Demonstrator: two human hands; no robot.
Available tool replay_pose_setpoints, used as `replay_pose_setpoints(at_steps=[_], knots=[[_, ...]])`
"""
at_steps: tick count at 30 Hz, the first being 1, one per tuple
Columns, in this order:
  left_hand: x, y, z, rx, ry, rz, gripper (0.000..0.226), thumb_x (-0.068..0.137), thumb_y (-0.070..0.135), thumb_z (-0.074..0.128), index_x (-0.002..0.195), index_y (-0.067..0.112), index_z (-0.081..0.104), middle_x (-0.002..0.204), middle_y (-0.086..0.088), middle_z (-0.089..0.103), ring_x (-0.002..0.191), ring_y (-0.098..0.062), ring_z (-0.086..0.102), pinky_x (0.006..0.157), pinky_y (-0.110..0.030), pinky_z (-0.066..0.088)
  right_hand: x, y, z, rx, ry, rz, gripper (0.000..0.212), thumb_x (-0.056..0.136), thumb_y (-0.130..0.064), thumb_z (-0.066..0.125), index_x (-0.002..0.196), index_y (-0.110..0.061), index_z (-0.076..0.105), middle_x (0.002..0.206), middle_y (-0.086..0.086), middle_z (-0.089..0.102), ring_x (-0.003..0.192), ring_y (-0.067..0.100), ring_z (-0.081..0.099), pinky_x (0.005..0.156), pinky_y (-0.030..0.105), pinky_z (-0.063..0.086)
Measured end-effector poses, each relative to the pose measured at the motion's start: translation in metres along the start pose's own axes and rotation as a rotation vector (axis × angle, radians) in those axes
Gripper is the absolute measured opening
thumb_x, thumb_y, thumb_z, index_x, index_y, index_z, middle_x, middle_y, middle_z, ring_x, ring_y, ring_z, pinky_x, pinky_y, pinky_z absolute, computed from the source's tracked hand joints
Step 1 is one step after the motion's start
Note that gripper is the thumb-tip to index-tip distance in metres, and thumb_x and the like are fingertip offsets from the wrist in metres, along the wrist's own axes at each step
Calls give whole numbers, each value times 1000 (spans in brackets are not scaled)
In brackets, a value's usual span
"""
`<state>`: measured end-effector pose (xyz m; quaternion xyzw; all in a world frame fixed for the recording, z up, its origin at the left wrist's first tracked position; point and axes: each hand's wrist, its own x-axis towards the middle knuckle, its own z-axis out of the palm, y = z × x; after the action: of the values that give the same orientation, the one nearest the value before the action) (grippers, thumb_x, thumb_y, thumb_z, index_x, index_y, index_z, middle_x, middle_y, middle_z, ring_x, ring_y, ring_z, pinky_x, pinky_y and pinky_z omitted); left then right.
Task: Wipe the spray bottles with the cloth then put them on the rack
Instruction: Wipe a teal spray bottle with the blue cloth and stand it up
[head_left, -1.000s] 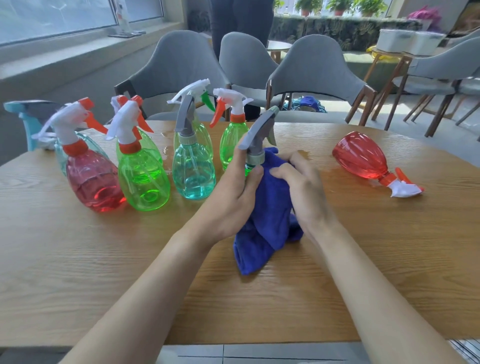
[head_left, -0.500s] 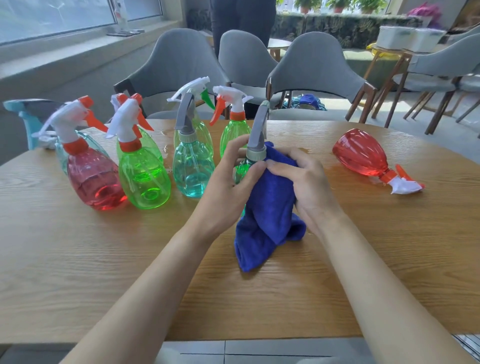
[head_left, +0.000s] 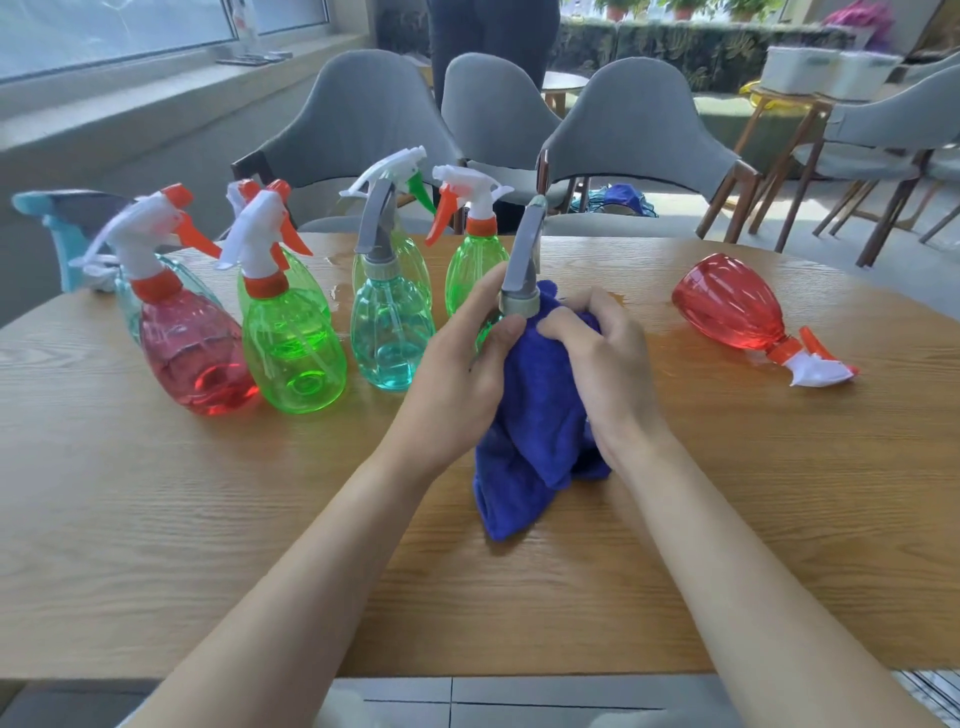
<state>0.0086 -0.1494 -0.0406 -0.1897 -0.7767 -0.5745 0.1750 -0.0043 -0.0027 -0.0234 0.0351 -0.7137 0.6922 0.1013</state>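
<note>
L hand (head_left: 457, 374) on grey-top bottle (head_left: 522, 265), R hand (head_left: 605, 364) on cloth (head_left: 535, 441) (blue)

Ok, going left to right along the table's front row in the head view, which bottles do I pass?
Standing red bottle → green bottle → teal bottle → grey-topped bottle gripped by the left hand, blue cloth held against it by the right hand → red bottle lying on its side.

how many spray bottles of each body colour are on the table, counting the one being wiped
red bottles: 2
green bottles: 5, one in the left hand's grip against the blue cloth
teal bottles: 2, one partly hidden behind a red one
total: 9
</note>
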Motion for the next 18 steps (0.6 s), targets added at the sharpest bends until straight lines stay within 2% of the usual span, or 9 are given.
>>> replay_pose_setpoints(at_steps=[1, 2, 4, 6, 8, 10, 12, 15, 18], knots=[[0, -3, -3, -18, -3, -15, 43, 115, 8, 46, 157, 16, 49, 114, 16, 68, 115, -2, 62, 106, -24, 46, -2, -1, 2, -48, -11, -36, 25, 90, -12, 71, 76, -21, 53, 74, -9, 53, 67, 6, 48, 64, 19, 41], [0, -4, -5, -49, 1, -37, 43, 115, 8, 44, 157, 17, 50, 122, 16, 71, 122, -3, 63, 110, -27, 47, -3, 0, 3, -109, -17, -82, 26, 89, -13, 74, 80, -19, 51, 80, -7, 52, 69, 6, 47, 63, 17, 40], [-2, -3, -6, -115, 25, -77, 42, 116, 9, 43, 156, 19, 52, 139, 9, 71, 135, -7, 62, 116, -32, 48, -5, 1, 7, -215, -17, -161, 29, 87, -18, 80, 88, -14, 51, 91, -2, 56, 78, 6, 52, 71, 18, 43], [-4, -3, -6, -167, 39, -102, 40, 116, 10, 43, 152, 25, 54, 141, 5, 70, 136, -10, 62, 115, -32, 48, -4, 1, 7, -243, -22, -178, 31, 87, -22, 82, 93, -12, 54, 96, -1, 59, 85, 6, 55, 77, 18, 44], [-4, -6, -5, -197, 35, -126, 39, 115, 13, 47, 152, 27, 53, 141, 1, 70, 136, -15, 62, 117, -40, 49, -2, 0, 3, -138, -54, -112, 24, 88, -20, 82, 89, -16, 58, 95, -1, 63, 88, 7, 60, 82, 21, 48], [-3, -10, -2, -179, 30, -134, 42, 113, 20, 54, 155, 25, 51, 141, -2, 68, 138, -19, 60, 119, -50, 46, 3, 2, -3, 22, -75, -26, 15, 87, -15, 79, 83, -20, 65, 94, 1, 70, 91, 15, 68, 86, 33, 54], [-2, -11, 0, -156, 28, -141, 48, 110, 25, 61, 156, 28, 49, 142, -1, 66, 141, -19, 56, 119, -53, 46, 7, 4, -6, 127, -79, 29, 12, 88, -10, 75, 85, -21, 75, 97, 5, 76, 96, 24, 74, 90, 41, 57], [-2, -9, 5, -108, 38, -149, 54, 105, 30, 70, 154, 34, 47, 139, 5, 66, 142, -14, 54, 120, -47, 44, 8, 5, -5, 199, -88, 74, 20, 95, -7, 69, 99, -21, 82, 105, 8, 80, 104, 28, 76, 94, 44, 59], [0, -3, 10, -93, 51, -146, 56, 103, 32, 74, 153, 34, 47, 133, 5, 67, 133, -9, 58, 114, -30, 47, 6, 6, 1, 159, -60, 71, 22, 105, -14, 62, 109, -23, 82, 107, 3, 81, 106, 23, 77, 91, 38, 59]])
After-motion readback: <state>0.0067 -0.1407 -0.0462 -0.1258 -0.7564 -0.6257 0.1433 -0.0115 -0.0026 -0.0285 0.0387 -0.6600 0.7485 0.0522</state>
